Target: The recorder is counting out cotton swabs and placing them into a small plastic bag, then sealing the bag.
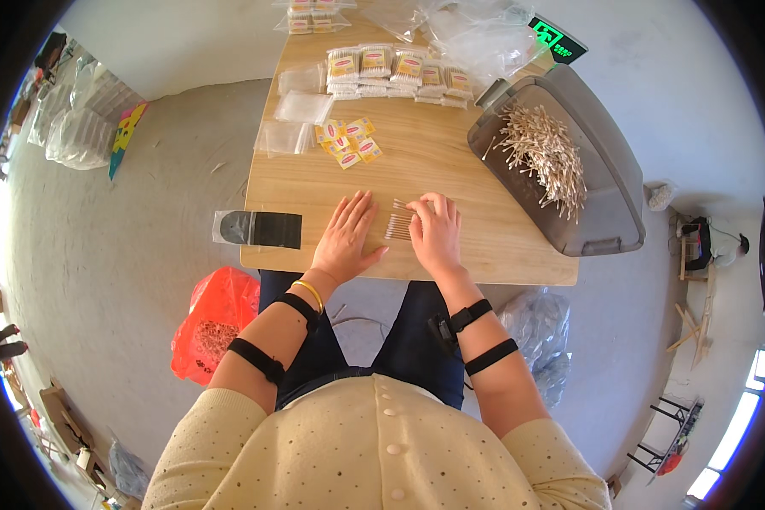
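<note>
My left hand lies flat on the wooden table, fingers stretched and thumb apart, with nothing held. Just right of it, a short row of cotton swabs lies side by side on the tabletop. My right hand is bent over the right ends of this row, its fingertips pinched at a swab near the row's far end. The fingers partly hide the swabs under them. Farther right, a grey plastic bin tilts toward me with a heap of loose cotton swabs in it.
Packed swab bags are stacked at the back. Yellow-and-white labels lie left of centre beside clear empty bags. A black strip in clear film overhangs the left edge. A red plastic bag stands on the floor.
</note>
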Tool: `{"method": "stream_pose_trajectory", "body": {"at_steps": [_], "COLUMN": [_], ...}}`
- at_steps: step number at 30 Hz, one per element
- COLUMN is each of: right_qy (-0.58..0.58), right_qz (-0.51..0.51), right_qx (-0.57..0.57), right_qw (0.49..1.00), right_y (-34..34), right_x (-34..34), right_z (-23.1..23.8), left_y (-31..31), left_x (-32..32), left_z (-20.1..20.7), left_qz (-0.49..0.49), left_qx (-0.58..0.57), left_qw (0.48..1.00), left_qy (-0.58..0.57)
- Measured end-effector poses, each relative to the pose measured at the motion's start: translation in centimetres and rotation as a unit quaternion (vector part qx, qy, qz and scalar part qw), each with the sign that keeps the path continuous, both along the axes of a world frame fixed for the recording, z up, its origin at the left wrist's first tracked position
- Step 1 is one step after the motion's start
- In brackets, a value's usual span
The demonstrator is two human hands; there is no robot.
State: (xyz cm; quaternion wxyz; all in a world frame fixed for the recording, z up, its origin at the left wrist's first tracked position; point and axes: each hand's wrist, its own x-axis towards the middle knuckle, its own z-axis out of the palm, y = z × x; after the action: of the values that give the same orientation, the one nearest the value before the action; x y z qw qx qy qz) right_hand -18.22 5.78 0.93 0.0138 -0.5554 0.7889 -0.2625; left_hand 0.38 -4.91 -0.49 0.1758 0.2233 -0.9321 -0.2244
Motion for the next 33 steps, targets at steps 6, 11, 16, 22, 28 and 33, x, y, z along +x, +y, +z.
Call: {"method": "stream_pose_trajectory", "body": {"at_steps": [6, 11, 16, 22, 28, 33], "right_qy": [-0.006, -0.051, -0.047, 0.020, 0.051, 0.038], "right_qz": [-0.011, 0.020, 0.033, 0.026, 0.018, 0.012], "right_qx": [0.003, 0.030, 0.003, 0.102, 0.138, 0.133], "right_qw": [1.000, 0.998, 0.998, 0.994, 0.989, 0.990], "right_y": [-0.3, 0.9, 3.9, 3.8, 2.9, 2.8], "right_x": [-0.3, -0.7, 0.0, 1.5, 2.1, 2.4], "right_z": [0.0, -0.7, -0.8, -1.8, -2.6, -2.5], "left_y": [0.0, 0.1, 1.0, 2.0, 2.1, -1.2], "left_x": [0.0, -0.2, -1.2, -3.0, -3.3, -4.6], "left_z": [-0.1, 0.2, 0.3, -0.9, -1.1, 1.9], "left_qz": [-0.003, -0.025, -0.023, -0.005, -0.003, 0.009], "left_qx": [0.009, 0.003, -0.066, -0.112, -0.099, -0.037], "left_qw": [1.000, 1.000, 0.993, 0.984, 0.982, 0.986], "left_qy": [0.012, -0.018, -0.100, -0.139, -0.159, -0.165]}}
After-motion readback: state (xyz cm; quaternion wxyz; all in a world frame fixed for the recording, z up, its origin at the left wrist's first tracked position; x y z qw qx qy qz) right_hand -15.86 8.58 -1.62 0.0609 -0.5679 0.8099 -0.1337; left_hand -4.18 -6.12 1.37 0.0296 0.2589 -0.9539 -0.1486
